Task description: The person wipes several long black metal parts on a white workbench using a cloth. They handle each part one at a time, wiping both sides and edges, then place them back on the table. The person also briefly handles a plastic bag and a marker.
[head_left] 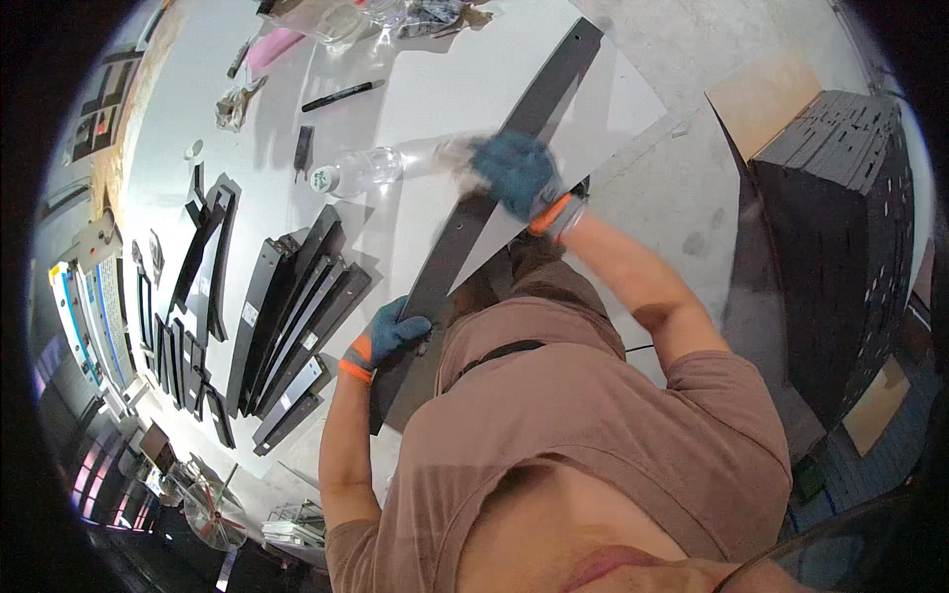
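Observation:
A long black flat panel (539, 99) lies slantwise across the white table (415, 109), from the far right corner down toward my body. My left hand (388, 334), in a blue glove with an orange cuff, grips the panel's near end at its edge. My right hand (519, 176), gloved the same, presses on the panel's middle and is blurred with motion. A clear plastic bottle (371, 170) lies on its side just left of my right hand.
A stack of black metal rails (297, 326) lies left of my left hand, with more black brackets (203, 257) further left. A black pen (341, 96) and plastic bags (346, 20) sit at the far end. A tall stack of black panels (840, 227) stands on the floor at right.

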`<state>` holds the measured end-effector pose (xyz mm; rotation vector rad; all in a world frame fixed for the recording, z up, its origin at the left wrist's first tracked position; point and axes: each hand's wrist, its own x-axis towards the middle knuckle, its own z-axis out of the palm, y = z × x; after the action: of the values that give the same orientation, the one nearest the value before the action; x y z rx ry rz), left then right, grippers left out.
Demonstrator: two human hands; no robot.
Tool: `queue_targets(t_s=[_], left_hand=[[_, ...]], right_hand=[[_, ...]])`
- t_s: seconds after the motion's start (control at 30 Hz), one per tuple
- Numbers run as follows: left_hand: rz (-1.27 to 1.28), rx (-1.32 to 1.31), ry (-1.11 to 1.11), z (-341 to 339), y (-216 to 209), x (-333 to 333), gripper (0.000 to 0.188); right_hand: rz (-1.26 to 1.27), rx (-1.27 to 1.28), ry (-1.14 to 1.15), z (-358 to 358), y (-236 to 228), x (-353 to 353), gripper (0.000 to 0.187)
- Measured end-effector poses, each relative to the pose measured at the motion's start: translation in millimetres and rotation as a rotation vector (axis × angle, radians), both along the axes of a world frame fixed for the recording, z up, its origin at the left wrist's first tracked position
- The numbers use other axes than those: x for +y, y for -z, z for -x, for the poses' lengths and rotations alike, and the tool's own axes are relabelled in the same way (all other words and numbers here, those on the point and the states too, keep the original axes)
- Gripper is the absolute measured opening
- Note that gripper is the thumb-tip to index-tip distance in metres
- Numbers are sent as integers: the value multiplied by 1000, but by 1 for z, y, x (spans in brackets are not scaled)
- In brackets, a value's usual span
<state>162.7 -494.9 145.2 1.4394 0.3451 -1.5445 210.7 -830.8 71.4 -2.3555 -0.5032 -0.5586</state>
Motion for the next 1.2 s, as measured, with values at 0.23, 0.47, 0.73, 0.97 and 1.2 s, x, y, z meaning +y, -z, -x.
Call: queue_targets(t_s=[0.23, 0.47, 0.73, 0.97, 1.2], left_hand=[[140, 100, -102, -2, 20, 7, 32], [-42, -68, 90, 23, 32, 32, 36], [-260, -370, 263, 44, 39, 29, 40], [-456, -652, 353, 61, 17, 9, 40], [-517, -862, 585, 67, 31, 24, 51]], right_hand=[[246, 870, 973, -101, 122, -326, 44], [86, 156, 703, -53, 41, -189, 30], [174, 696, 984, -75, 40, -203, 34], [512, 212, 256, -34, 32, -113, 32], [-167, 912, 981, -83, 61, -278, 33]])
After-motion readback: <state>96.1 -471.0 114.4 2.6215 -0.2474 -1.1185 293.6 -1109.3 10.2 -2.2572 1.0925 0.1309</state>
